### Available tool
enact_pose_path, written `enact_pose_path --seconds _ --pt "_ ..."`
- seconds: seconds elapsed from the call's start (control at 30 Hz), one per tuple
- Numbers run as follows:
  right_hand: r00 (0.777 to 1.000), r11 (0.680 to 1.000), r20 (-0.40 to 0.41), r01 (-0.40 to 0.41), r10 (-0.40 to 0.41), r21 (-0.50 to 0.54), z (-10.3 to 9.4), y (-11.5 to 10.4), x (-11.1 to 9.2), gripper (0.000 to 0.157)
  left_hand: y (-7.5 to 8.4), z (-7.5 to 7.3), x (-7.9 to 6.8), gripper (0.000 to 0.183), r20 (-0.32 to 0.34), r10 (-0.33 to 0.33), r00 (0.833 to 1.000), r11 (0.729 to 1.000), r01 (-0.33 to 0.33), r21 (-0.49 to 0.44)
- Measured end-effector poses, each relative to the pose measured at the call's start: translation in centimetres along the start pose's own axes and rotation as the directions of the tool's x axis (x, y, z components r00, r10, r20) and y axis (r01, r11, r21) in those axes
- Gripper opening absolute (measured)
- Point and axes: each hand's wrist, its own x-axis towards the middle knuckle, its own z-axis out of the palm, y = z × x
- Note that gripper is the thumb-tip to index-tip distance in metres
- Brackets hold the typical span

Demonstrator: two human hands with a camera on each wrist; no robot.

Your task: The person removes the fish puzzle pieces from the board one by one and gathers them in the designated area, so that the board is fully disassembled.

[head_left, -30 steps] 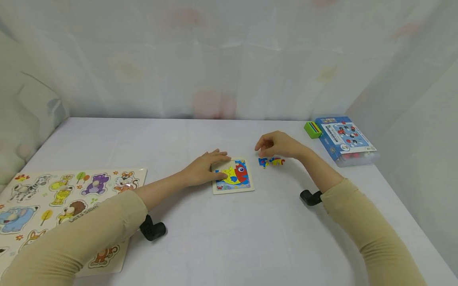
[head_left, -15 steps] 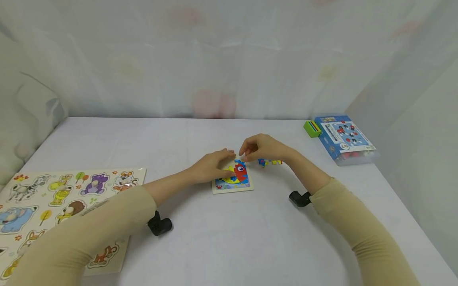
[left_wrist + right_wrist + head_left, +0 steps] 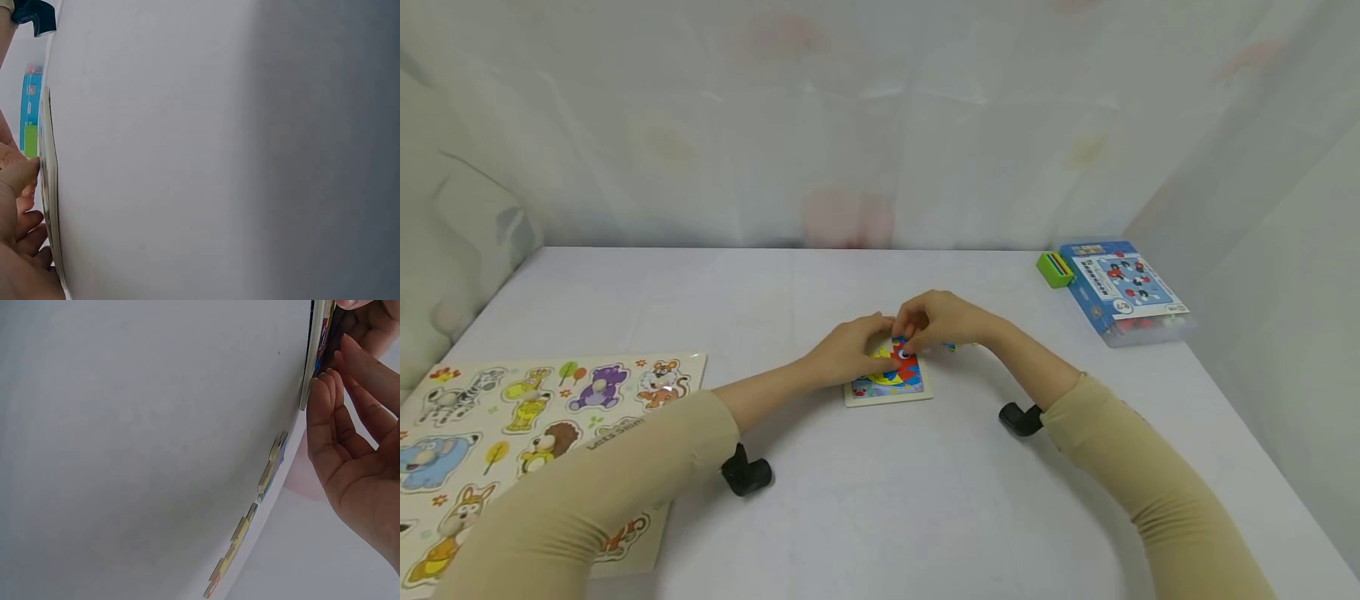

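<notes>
A small wooden jigsaw (image 3: 889,394) of a yellow and red fish lies mid-table. My left hand (image 3: 848,350) rests over its left side, the thumb across the picture and the other fingers at the far edge. Above the upper right of the jigsaw is my right hand (image 3: 942,321), thumb and index finger brought close together over the red fish's head. I cannot tell whether a piece is between those fingertips. Loose puzzle pieces (image 3: 269,472), yellow and blue, lie on the table to the right, mostly hidden under the right hand in the head view.
A large animal puzzle board (image 3: 602,387) lies at the left, partly beneath the left sleeve. At the back right stand a blue box (image 3: 1123,292) with a clear end and a small green block (image 3: 1055,270) beside it. A white curtain hangs behind the table.
My right hand has moved left from above the loose pieces to the jigsaw's upper right. My left hand has shifted slightly right over the jigsaw. The jigsaw stays in place.
</notes>
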Motion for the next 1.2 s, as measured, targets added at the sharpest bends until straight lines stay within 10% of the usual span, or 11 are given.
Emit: enact_pose_path --seconds 1.2 --pt "0.997 0.993 -0.049 0.054 -0.060 -0.106 0.97 0.20 0.30 0.017 -0.10 0.10 0.02 0.065 -0.003 -0.027 1.000 1.000 0.027 0.011"
